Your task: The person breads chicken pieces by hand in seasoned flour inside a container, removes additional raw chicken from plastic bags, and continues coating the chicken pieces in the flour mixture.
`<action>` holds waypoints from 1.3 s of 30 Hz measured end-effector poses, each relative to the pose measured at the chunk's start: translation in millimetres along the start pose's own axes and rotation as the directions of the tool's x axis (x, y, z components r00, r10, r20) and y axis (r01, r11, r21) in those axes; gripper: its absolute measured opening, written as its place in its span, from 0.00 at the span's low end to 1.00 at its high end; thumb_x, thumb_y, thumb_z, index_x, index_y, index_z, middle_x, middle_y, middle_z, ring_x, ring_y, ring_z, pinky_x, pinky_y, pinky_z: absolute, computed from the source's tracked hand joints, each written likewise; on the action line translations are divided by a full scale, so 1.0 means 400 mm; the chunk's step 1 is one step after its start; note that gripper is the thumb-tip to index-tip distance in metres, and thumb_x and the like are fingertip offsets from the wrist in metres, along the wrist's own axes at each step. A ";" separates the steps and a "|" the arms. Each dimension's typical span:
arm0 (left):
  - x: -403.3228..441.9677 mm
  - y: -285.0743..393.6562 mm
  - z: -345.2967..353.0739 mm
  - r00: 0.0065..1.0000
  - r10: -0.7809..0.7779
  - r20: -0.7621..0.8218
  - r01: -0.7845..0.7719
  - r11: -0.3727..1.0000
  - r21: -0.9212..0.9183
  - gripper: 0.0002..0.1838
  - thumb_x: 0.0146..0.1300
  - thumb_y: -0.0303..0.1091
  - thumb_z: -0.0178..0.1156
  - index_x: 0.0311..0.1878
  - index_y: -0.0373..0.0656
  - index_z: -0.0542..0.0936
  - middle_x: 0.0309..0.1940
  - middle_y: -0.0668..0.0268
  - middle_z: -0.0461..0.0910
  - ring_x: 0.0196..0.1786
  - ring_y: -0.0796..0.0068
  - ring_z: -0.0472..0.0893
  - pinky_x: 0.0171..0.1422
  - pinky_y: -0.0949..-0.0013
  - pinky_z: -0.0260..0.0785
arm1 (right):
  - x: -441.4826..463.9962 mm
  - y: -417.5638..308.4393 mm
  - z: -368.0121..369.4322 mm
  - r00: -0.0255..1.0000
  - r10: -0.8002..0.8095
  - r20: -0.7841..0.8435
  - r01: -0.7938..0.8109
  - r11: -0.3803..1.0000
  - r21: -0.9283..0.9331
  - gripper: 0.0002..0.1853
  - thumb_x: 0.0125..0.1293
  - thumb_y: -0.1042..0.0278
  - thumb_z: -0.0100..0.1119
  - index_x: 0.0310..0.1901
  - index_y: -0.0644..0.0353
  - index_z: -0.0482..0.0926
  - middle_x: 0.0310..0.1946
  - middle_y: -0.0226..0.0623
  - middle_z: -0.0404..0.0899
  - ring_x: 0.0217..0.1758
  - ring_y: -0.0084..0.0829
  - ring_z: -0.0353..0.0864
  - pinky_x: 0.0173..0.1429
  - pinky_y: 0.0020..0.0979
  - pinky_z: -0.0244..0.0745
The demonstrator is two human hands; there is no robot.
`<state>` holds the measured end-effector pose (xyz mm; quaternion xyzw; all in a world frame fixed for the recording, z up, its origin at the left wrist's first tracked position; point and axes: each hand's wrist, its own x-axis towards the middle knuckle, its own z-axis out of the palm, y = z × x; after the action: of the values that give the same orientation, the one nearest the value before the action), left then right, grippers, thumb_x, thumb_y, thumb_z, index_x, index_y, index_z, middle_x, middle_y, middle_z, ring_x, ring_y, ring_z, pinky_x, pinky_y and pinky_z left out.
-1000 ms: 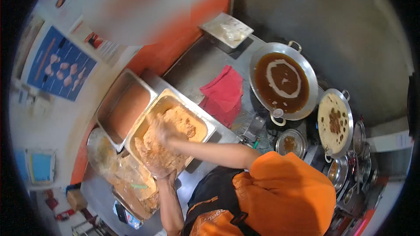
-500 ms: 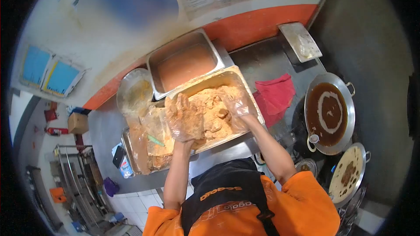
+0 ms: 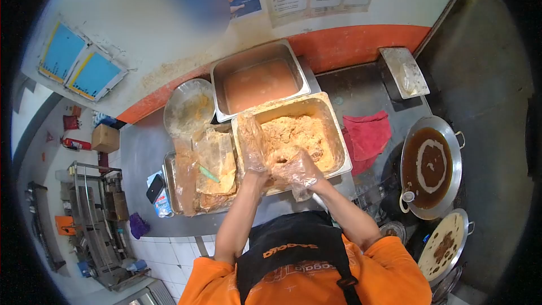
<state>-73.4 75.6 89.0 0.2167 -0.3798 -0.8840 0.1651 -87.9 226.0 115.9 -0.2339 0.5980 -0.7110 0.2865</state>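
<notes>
A deep metal pan (image 3: 344, 161) holds pale orange breading flour (image 3: 307, 130) with lumpy coated pieces in it. Clear plastic gloves cover both my hands. At the pan's left side, my left hand (image 3: 252, 144) is stretched out, its fingers long and dusted with flour. Over the near edge, my right hand (image 3: 296, 166) curls its fingers down into the flour; what lies inside them is hidden. Left of the pan, a tray (image 3: 169, 183) carries plastic bags (image 3: 217, 155) dusted with breading and a green strip (image 3: 209, 173).
Behind stands a pan of orange liquid (image 3: 262, 85), beside a round bowl (image 3: 189, 104). A red cloth (image 3: 367, 135) lies to the right. Farther right are two wide pans of oil, one dark (image 3: 432, 166), one pale with floating bits (image 3: 443, 248). A phone (image 3: 154, 189) rests at left.
My right hand has moved from the pan's right side to its near middle, and its fingers have curled. My left hand has turned and lies along the left side. The camera view has shifted.
</notes>
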 end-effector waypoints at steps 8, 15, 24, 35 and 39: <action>0.081 -0.035 -0.091 0.988 0.001 -0.153 0.105 0.727 0.678 0.23 0.68 0.40 0.64 0.64 0.47 0.77 0.61 0.61 0.80 0.62 0.59 0.79 0.67 0.64 0.70 | 0.071 0.007 -0.119 0.954 0.262 0.146 -0.184 0.896 -0.405 0.17 0.55 0.63 0.73 0.43 0.64 0.86 0.36 0.40 0.88 0.41 0.33 0.86 0.48 0.33 0.81; 0.108 -0.046 -0.062 0.890 -0.019 0.456 -0.398 -0.521 0.755 0.26 0.64 0.42 0.56 0.63 0.41 0.78 0.61 0.44 0.78 0.66 0.49 0.75 0.73 0.55 0.65 | 0.276 0.344 -0.345 0.963 0.119 -0.240 -0.264 0.274 -0.925 0.16 0.58 0.55 0.64 0.30 0.63 0.86 0.31 0.53 0.85 0.35 0.48 0.86 0.42 0.46 0.79; 0.049 0.054 -0.153 0.888 -0.270 0.371 -0.443 -0.291 0.848 0.18 0.52 0.39 0.66 0.46 0.42 0.85 0.46 0.43 0.83 0.51 0.49 0.83 0.59 0.56 0.75 | 0.249 0.209 -0.375 0.985 0.126 0.118 0.078 0.285 -0.955 0.15 0.54 0.58 0.67 0.27 0.65 0.84 0.32 0.52 0.83 0.38 0.49 0.83 0.46 0.45 0.77; -0.028 0.037 -0.218 0.890 -0.439 -0.124 0.407 0.887 -0.217 0.19 0.68 0.30 0.59 0.58 0.30 0.79 0.49 0.56 0.85 0.49 0.61 0.86 0.53 0.59 0.82 | 0.237 0.248 -0.175 0.974 0.190 -0.124 -0.169 0.244 -0.955 0.31 0.68 0.38 0.56 0.36 0.67 0.85 0.39 0.55 0.85 0.45 0.46 0.83 0.52 0.49 0.74; -0.056 0.063 -0.150 0.926 -0.366 -0.092 0.370 0.928 0.037 0.20 0.70 0.32 0.59 0.61 0.32 0.77 0.52 0.54 0.83 0.52 0.58 0.85 0.59 0.56 0.82 | 0.305 0.265 -0.228 0.904 0.427 -0.012 -0.128 0.245 -0.961 0.35 0.62 0.36 0.63 0.46 0.70 0.82 0.40 0.53 0.86 0.44 0.42 0.86 0.52 0.43 0.79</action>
<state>-20.7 33.1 76.5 0.3254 -0.3487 -0.8789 0.0062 -224.7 194.8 -5.6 -0.3344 0.8890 -0.1212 0.2884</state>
